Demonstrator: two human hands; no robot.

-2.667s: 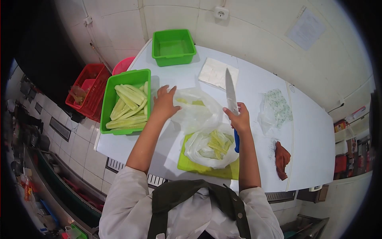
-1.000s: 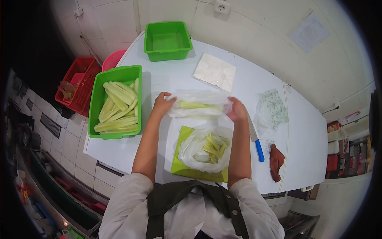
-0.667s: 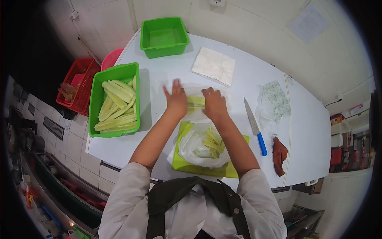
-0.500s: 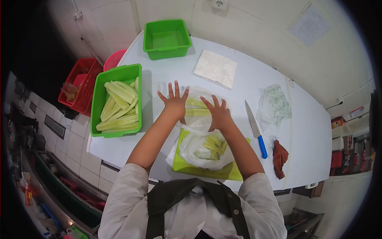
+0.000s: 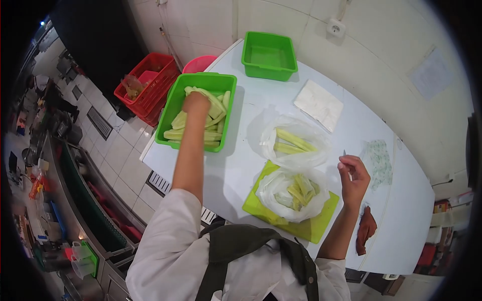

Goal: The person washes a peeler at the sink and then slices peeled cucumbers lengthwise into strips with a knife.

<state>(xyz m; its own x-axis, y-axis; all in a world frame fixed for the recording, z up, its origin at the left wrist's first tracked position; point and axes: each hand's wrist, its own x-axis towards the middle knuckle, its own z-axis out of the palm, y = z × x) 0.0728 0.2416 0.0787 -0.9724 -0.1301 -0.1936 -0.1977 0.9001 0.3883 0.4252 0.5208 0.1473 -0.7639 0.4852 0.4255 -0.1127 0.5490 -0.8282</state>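
My left hand (image 5: 196,104) reaches into the green bin (image 5: 230,115) of peeled cucumber pieces (image 5: 193,135). It is closed over a pale cucumber piece at the top of the pile, its fingertips hidden. Half curled, with a gap between thumb and fingers, my right hand (image 5: 354,176) hovers over the knife. Only the knife's tip (image 5: 344,152) shows; hand and forearm cover the rest. An opened clear plastic bag (image 5: 319,135) holds long cucumber strips. Nearer me, another plastic bag (image 5: 271,193) with cucumber scraps sits on the lime green cutting board (image 5: 258,203).
A second green bin (image 5: 270,56) stands at the far edge. White folded sheets (image 5: 319,104) lie right of it. On the right are a patterned plastic sheet (image 5: 377,163) and a brown cloth (image 5: 366,231). Red crates (image 5: 150,95) stand left of the table; a person (image 5: 50,93) is beyond.
Both hands have left the strip-filled plastic bag. My left hand went left into the cucumber bin; my right moved right, over the knife. The view has turned left.
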